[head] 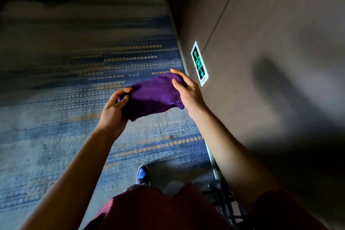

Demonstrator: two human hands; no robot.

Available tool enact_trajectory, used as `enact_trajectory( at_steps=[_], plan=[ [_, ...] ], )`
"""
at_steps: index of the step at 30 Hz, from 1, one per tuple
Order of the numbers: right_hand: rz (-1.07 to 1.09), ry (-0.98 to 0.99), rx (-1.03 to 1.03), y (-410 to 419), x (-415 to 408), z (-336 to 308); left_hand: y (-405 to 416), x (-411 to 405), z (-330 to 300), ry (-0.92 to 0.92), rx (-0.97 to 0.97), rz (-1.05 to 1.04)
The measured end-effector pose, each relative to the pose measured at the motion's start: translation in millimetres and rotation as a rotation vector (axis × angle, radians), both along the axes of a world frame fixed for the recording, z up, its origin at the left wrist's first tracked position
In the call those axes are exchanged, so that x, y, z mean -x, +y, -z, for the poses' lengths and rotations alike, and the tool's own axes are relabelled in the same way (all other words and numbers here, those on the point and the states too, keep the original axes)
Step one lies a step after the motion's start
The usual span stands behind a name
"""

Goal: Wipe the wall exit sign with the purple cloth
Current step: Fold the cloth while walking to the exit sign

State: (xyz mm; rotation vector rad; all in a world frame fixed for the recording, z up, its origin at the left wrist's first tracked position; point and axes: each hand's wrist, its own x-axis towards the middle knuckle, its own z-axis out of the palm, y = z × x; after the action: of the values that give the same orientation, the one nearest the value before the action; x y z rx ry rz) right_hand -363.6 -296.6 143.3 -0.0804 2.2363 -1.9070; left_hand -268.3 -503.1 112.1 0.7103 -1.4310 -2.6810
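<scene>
Both hands pinch the purple cloth (pixel 153 95) stretched between them over the patterned carpet (pixel 74 99): left hand (pixel 113 110) at its left end, right hand (pixel 186 89) at its right. Exit sign (pixel 199 63) sits low on the brown wall (pixel 261 43), just beside the right hand, unobstructed. Shoe (pixel 143 174) below.

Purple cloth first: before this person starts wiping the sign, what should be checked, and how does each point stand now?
1. Purple cloth in hand: ok, left hand and right hand both hold it.
2. Cloth bunched for wiping: not ok, stretched between both hands.
3. Exit sign in view, unobstructed: ok.
4. Cloth touching sign: not ok, apart.
5. Sign dirty: cannot tell.
</scene>
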Motion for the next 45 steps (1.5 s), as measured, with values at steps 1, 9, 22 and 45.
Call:
enact_trajectory(
  at_steps=[1, 9, 22, 45],
  plan=[
    [0.000, -0.008, 0.006, -5.3, 10.3, 0.1, -7.6, 10.2, -1.1, -0.004, 0.011, 0.008],
    [0.016, 0.000, 0.039, -25.6, 101.2, 9.6, -27.2, 105.7, 5.5, -0.060, -0.075, -0.031],
    [0.024, -0.111, 0.079, -1.9, 311.8, 31.9, 5.9, 295.3, 15.3, -0.126, -0.094, -0.106],
    [0.496, -0.067, 0.068, -88.7, 555.3, 39.6, -114.6, 656.8, -3.7, -0.136, 0.086, 0.428]
  ],
)
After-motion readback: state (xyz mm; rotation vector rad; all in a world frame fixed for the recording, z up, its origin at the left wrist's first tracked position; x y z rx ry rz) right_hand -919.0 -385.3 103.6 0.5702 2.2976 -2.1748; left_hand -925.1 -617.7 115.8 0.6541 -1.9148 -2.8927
